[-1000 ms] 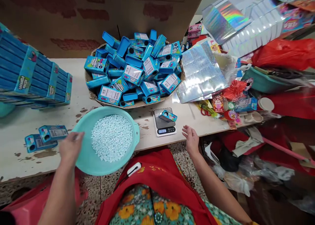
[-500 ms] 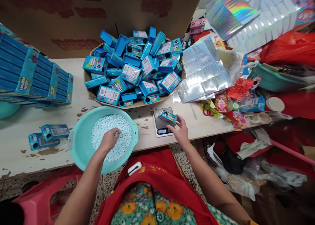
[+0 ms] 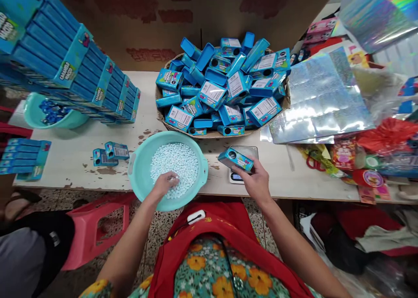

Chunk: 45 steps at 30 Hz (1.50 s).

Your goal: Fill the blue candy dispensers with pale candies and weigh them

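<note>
My left hand [image 3: 166, 184] is over the small pale-blue candies [image 3: 176, 163] in a turquoise bowl [image 3: 135, 176]. Its fingers are curled together, with candies showing at the fingertips. Between the thumb and fingers of my right hand [image 3: 257, 178] is a small blue candy box [image 3: 240, 159], tilted, a round dark hole on its upper face. The box is raised over a small kitchen scale [image 3: 250, 151], hiding much of its plate. Part of the lit display shows beneath my right hand.
Behind the bowl, a cardboard tray [image 3: 225, 135] is heaped with blue boxes. Two more boxes [image 3: 111, 154] lie left of the bowl. Stacked box displays [image 3: 81, 67] rise at the left. Shiny silver sheets [image 3: 320, 98] lie at right. A seated person [image 3: 29, 254] and pink stool [image 3: 94, 228] are at lower left.
My right hand has closed around the blue box and lifted it off the scale. The left hand has lowered toward the candies. The view has swung to the left.
</note>
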### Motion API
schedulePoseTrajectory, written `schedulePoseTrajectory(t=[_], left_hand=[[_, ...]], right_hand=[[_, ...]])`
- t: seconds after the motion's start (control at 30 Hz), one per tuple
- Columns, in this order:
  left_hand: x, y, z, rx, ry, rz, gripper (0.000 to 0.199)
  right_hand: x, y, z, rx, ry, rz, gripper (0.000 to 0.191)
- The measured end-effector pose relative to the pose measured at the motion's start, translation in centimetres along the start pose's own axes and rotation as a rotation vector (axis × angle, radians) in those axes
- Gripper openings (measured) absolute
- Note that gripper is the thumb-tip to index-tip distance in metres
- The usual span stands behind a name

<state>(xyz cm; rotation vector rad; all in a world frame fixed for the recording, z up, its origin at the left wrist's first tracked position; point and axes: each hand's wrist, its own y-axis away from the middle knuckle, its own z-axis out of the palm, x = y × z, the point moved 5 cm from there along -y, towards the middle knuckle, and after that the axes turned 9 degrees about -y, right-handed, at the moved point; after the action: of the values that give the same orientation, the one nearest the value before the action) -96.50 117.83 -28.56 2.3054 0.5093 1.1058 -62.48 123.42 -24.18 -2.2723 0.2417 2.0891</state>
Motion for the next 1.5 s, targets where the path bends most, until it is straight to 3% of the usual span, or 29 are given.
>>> schedulePoseTrajectory(t=[0.1,0.2,0.27,0.37,0.47,0.6,0.8,0.9,1.03,1.1,1.2,1.3,1.4,1.5], left_hand=[[1.7,1.4,-2.3,-0.009,0.653,-0.028,0.028],[5.0,3.1,-4.2,0.027,0.973,0.025,0.027],[7.1,3.9,-5.1,0.148,1.109,0.066,0.033],[9.0,4.6,-5.7,0.431,1.185,0.189,0.037],[9.4,4.7,-5.4,0.619,1.113,0.262,0.039],[8.8,4.3,-5.5,0.723,1.056,0.318,0.041],[8.7,3.8,-6.4,0.662,1.1,0.361,0.039],[7.7,3.7,-7.3,0.678,1.111,0.342,0.036],[4.8,3.3,-8.0,0.584,0.765,0.207,0.02],[3.3,3.3,-8.2,0.556,0.561,0.189,0.026],[2.2,3.3,-8.1,0.498,0.425,0.252,0.041],[2.8,3.7,-7.9,0.423,0.266,0.346,0.053],[3.7,5.0,-8.6,0.451,0.035,0.435,0.05],[2.6,7.4,-11.0,0.576,-0.018,0.36,0.038]], right_hand=[[-3.5,0.9,4.1,-0.212,0.038,-0.131,0.039],[-4.9,1.9,8.6,-0.404,0.059,-0.225,0.034],[-4.8,2.6,11.5,-0.489,0.126,-0.258,0.034],[-3.8,3.4,15.1,-0.584,0.248,-0.276,0.031],[-3.3,4.0,17.3,-0.629,0.295,-0.261,0.031],[-3.4,4.1,18.5,-0.634,0.303,-0.255,0.035],[-3.7,3.7,19.4,-0.623,0.285,-0.247,0.033],[-3.5,3.4,19.5,-0.605,0.229,-0.234,0.031],[-2.7,3.0,19.3,-0.572,0.109,-0.219,0.032],[-2.1,2.6,19.5,-0.543,0.062,-0.209,0.034],[-1.4,2.2,20.8,-0.535,0.049,-0.205,0.032],[-1.6,2.4,22.7,-0.592,0.037,-0.23,0.029],[-2.7,3.2,24.2,-0.646,-0.001,-0.247,0.031],[-4.3,3.8,24.6,-0.666,-0.047,-0.255,0.049]])
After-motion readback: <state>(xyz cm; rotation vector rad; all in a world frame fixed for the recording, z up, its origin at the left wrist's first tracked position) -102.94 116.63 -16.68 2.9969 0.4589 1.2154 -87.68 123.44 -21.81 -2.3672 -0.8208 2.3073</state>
